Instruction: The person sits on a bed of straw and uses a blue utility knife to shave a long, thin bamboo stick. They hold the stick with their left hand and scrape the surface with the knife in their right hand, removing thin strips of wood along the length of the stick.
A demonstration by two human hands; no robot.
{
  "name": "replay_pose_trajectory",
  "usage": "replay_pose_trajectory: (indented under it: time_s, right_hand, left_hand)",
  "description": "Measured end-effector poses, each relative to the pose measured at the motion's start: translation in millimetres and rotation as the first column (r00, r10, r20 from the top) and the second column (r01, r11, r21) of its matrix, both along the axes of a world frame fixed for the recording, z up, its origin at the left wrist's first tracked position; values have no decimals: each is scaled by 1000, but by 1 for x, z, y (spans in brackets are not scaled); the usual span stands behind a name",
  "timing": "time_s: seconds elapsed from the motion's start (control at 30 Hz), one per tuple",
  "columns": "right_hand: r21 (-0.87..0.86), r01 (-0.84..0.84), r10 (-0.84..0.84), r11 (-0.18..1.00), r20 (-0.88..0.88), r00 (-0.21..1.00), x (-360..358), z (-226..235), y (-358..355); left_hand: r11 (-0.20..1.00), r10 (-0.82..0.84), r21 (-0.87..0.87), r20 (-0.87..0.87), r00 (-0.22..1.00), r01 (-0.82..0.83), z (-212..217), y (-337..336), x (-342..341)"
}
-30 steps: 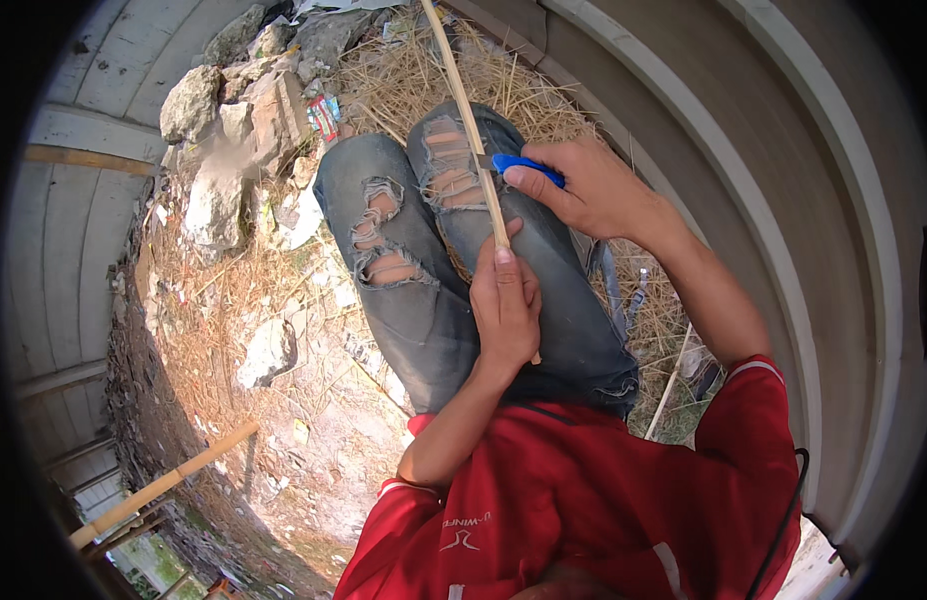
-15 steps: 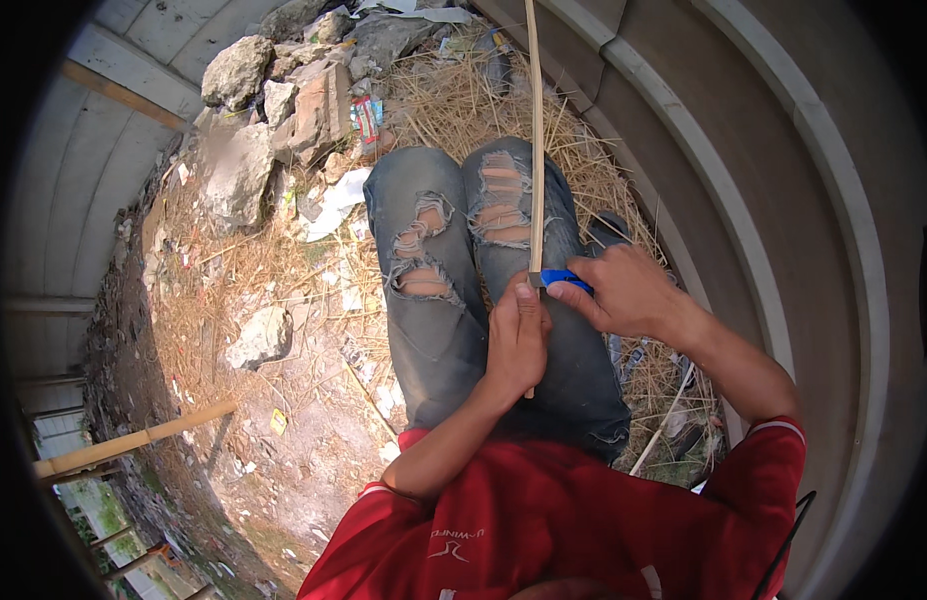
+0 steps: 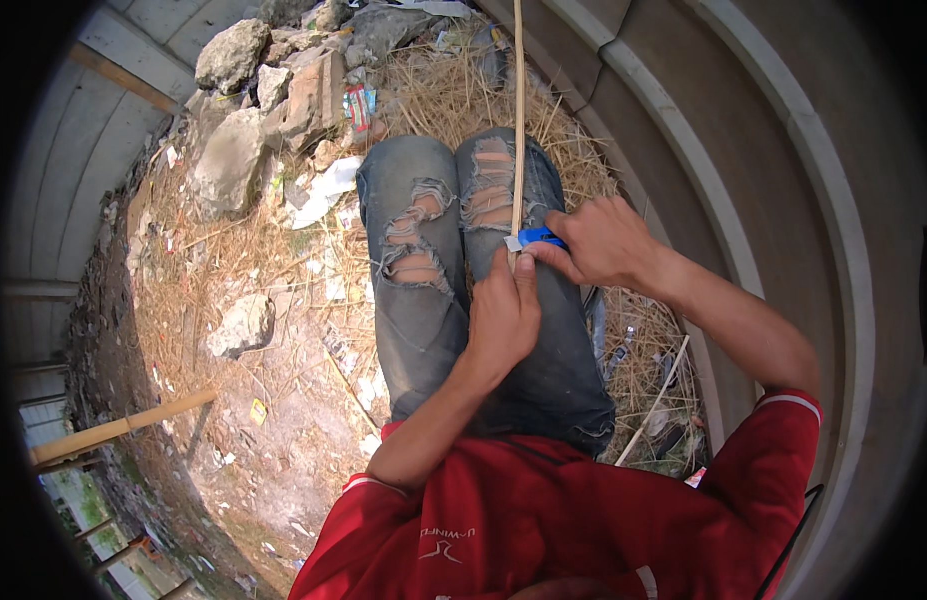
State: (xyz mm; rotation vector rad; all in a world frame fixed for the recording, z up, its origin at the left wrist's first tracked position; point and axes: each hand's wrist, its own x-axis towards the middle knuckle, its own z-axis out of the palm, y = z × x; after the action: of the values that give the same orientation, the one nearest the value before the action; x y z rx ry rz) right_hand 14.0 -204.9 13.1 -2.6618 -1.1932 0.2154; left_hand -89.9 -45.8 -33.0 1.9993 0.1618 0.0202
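Pale wooden strip [image 3: 519,120] held over the person's right thigh, running lengthwise away from the body and out past the upper edge of the view. The blade [image 3: 512,243] of a blue-handled knife [image 3: 541,237] lies across the strip near its held part; how deeply it bites cannot be told. The left hand [image 3: 505,315] is closed around the near part of the strip, its thumb and fingertips just beside the blade. The right hand [image 3: 608,245] is wrapped around the knife handle, its thumb close to the left one; whether the thumbs touch is unclear. The chief hazard is judged to be the blade running into the left thumb, should it skip off a knot or be drawn toward the body with too much force. A loose left grip could let the strip roll, turning the edge aside; too steep an angle could dig in and split the wood. Beneath, the torn jeans [image 3: 415,330] leave skin bare at the knees, poor protection against a slip. Farther out, the strip's far end, beyond view, could catch on the straw [image 3: 433,90] or the ridged wall [image 3: 703,160] and jerk the work sideways.
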Motion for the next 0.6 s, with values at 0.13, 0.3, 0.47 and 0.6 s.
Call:
replay_pose_trajectory:
  time_s: [0.13,0.3,0.47,0.6]
  right_hand:
    - [-6,2,-2,1000,26,1000,7,3,3]
    - [2,46,-46,999,46,998,15,-6,3]
    - [108,173,-185,979,111,977,70,1,7]
    - [80,243,-251,967,108,962,104,15,18]
  left_hand:
    - [1000,4,-30,11,1000,-4,6,1,0]
    - [1000,18,-23,70,997,-16,4,2,0]
    - [998,2,-55,-33,999,-4,21,-2,-9]
    - [998,-2,-56,-53,999,-1,26,0,-14]
